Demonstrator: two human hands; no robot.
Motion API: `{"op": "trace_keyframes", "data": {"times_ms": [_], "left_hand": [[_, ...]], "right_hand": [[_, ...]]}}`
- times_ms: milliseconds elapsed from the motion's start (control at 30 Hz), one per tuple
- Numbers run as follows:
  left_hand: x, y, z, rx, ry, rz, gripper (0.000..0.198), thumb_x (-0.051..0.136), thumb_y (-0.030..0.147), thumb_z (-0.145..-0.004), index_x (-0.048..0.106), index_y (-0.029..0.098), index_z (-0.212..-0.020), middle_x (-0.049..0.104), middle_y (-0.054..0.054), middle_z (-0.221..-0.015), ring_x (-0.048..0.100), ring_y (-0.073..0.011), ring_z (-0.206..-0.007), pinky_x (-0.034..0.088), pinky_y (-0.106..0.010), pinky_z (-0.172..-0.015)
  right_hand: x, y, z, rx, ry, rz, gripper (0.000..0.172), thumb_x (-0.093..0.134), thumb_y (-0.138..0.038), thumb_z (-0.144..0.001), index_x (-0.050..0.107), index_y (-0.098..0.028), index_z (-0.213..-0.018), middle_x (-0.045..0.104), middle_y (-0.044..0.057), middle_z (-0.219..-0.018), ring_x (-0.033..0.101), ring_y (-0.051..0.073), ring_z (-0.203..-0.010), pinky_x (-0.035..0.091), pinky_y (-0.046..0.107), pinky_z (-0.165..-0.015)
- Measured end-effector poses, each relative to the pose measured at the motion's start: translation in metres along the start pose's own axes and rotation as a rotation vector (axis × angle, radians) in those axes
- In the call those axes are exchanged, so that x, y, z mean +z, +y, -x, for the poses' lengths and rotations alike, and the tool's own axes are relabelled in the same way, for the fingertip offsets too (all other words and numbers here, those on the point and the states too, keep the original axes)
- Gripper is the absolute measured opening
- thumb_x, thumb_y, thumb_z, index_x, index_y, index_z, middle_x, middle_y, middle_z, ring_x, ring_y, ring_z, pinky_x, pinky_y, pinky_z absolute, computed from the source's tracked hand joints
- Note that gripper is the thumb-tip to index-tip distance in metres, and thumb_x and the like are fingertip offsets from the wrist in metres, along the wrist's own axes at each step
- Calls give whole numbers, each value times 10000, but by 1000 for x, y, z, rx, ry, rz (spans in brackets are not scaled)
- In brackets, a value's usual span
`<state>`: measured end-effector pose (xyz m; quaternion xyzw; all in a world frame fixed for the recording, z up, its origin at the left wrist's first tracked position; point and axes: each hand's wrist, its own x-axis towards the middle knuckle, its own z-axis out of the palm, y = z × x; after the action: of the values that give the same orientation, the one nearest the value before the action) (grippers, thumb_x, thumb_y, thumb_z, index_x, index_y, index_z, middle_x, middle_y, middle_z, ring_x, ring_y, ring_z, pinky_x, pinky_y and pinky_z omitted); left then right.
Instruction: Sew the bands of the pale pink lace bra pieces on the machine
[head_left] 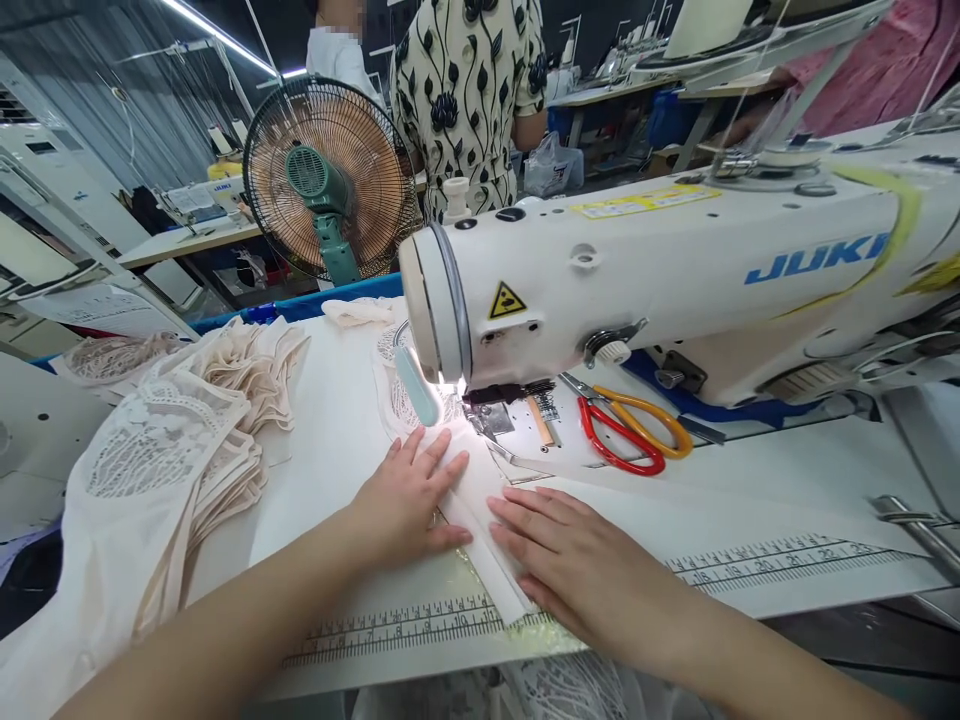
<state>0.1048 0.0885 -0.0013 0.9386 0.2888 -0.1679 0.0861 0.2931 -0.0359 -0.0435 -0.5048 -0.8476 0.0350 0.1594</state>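
A narrow strip of pale cream fabric [480, 505] lies on the sewing table and runs up under the presser foot [491, 405] of a white sewing machine [675, 270]. My left hand [409, 495] lies flat on the strip's left side, fingers stretched out toward the needle. On the right side rests my right hand [559, 555], also flat with fingers extended. Both hands press the cloth against the table and hold nothing.
A stack of cream lace pieces [187, 450] sits at the left. Red-and-orange scissors [630, 430] lie behind the needle plate. A printed ruler [405, 625] marks the table's front edge. A fan [326, 180] and a standing person [469, 90] are behind.
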Motion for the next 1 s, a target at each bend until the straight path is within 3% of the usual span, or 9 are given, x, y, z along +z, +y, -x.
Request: {"op": "trace_keyframes", "data": {"times_ms": [300,500,633,733,867,1000], "left_hand": [[2,-16,-12,22,84,7,808,372,684,-785,200,220,-1424,95,-110,-1505,90,-425,-1339,197,-584,-1040],[2,-30,-20,86,165,-17,772,434,634,-789,266,192,-1400,274,-189,-1442,225,-445,-1296,314,-603,-943],[1,-16,-12,254,323,-29,473,472,466,-839,502,172,-1209,448,-166,-1317,357,-362,-1241,275,-606,-976],[3,5,-3,430,363,-1,330,427,384,-874,574,159,-1066,592,-106,-1028,498,-254,-1066,285,-517,-1012],[11,25,1,510,369,-22,319,436,399,-862,607,156,-979,560,-63,-792,521,-205,-799,392,-452,-902],[16,26,-1,501,394,-76,284,459,395,-845,612,158,-884,520,-51,-733,484,-185,-715,415,-421,-834]], "right_hand": [[-4,-2,1,3,1,-23,323,487,-279,-856,591,-165,-1139,552,89,-1278,483,256,-1180,407,452,-973],[-4,-2,1,4,-8,-25,324,472,-262,-865,588,-150,-1147,557,99,-1270,482,258,-1180,405,453,-979],[-7,-3,5,-8,26,-36,313,470,-260,-865,590,-141,-1128,578,106,-1234,493,253,-1154,413,432,-968],[-14,-1,9,3,46,-69,286,466,-213,-857,589,-131,-1103,601,122,-1146,516,241,-1086,451,398,-906],[-17,5,8,85,41,-52,244,463,-207,-856,583,-143,-1059,581,120,-1017,512,246,-978,467,398,-800],[-14,8,0,143,-21,-39,140,500,-211,-832,592,-186,-934,537,54,-850,489,206,-824,441,348,-706]]}}
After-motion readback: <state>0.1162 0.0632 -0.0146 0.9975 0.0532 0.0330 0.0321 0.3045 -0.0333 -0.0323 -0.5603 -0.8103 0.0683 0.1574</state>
